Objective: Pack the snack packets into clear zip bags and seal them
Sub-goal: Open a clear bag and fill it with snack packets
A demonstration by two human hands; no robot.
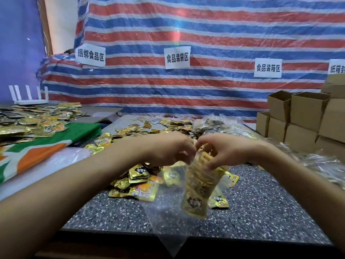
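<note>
Lying heaped on a green and orange cloth (pixel 56 144) at the far left are loose gold snack packets (pixel 28 126), and more of them spread across the speckled table (pixel 261 212) towards the middle. Just right of centre, a clear zip bag (pixel 197 186) hangs upright above the table's near half, stuffed with a stack of the same gold packets; its bottom corner is just above the tabletop. Behind it, towards the back right, clear bags already filled (pixel 214 124) lie in a pile. At the far right, brown cardboard boxes (pixel 306 113) stand stacked; their insides cannot be seen.

Both forearms reach in from the bottom corners and meet over the bag. The left hand (pixel 168 148) is turned palm down, its fingers curled and pinching the bag's top edge from the left. The right hand (pixel 224 150) mirrors it, with fingers bent round the bag's upper part and thumb pressed on the plastic, so the bag is held at its mouth by both hands, which almost touch.
</note>
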